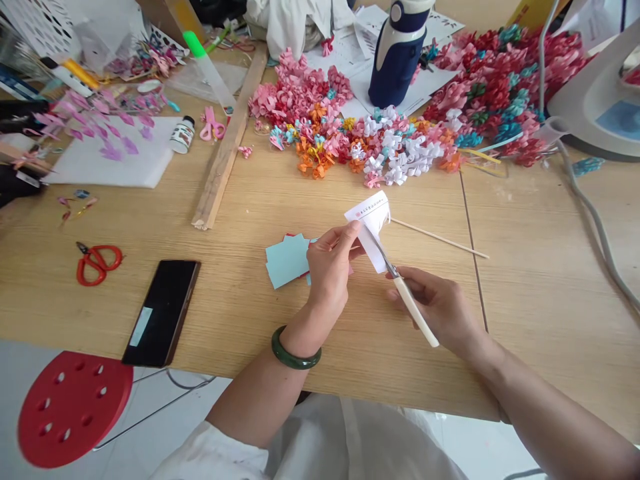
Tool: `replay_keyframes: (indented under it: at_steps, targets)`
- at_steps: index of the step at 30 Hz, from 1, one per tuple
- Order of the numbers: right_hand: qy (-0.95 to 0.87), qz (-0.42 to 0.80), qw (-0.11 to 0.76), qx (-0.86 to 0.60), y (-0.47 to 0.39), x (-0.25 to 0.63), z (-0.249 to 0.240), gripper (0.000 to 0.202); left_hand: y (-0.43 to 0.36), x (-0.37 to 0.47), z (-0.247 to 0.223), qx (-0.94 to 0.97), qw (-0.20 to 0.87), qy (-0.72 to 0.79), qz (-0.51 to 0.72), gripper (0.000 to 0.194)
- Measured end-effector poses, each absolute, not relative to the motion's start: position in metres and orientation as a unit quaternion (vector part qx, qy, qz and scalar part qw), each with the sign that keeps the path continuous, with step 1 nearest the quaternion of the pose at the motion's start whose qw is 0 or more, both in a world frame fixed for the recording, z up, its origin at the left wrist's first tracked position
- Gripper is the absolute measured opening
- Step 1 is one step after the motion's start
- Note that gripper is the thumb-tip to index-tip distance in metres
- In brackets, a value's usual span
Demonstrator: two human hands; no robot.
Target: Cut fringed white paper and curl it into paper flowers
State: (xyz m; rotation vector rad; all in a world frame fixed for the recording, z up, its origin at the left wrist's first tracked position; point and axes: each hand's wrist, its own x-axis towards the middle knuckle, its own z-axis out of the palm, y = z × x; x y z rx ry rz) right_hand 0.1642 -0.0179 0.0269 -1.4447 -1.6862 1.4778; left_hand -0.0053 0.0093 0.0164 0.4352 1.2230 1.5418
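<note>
Between the thumb and fingers of my left hand [333, 263] is a piece of white paper [371, 217] with small printed writing along its upper edge. My right hand [437, 303] grips a pair of scissors [415, 311] with pale handles. Their metal blades lie against the paper, pointing up and to the left, and a curved cut edge shows on its right side. Light blue paper pieces [287, 259] lie on the table beside my left hand, with a bit of red beneath. Past the paper rests a thin wooden stick [440, 238].
Heaps of folded paper flowers [400, 150] spread across the back around a dark blue bottle [400, 57]. A wooden strip [230, 153] lies on the left, with red-handled snips [99, 261] and a phone [163, 313] nearer. A grey cable [595, 220] runs down the right.
</note>
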Motion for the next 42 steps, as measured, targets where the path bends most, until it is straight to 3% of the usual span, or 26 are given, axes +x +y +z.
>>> replay_keyframes:
  at_steps: [9,21,42]
  targets:
    - [-0.597,0.554,0.247,-0.524,-0.0172,0.1647,0.0263,0.035,0.0077,-0.0057,0.0196,0.185,0.533,0.522,0.639,0.029]
    - [-0.589,0.568,0.238,-0.523,-0.0154,0.1634,0.0302,0.055,0.0069,-0.0021,0.0199,0.228,0.5,0.528,0.648,0.028]
    - [-0.581,0.596,0.243,-0.498,-0.0138,0.1633,0.0318,0.047,0.0091,-0.0082,0.0204,0.198,0.523,0.504,0.659,0.027]
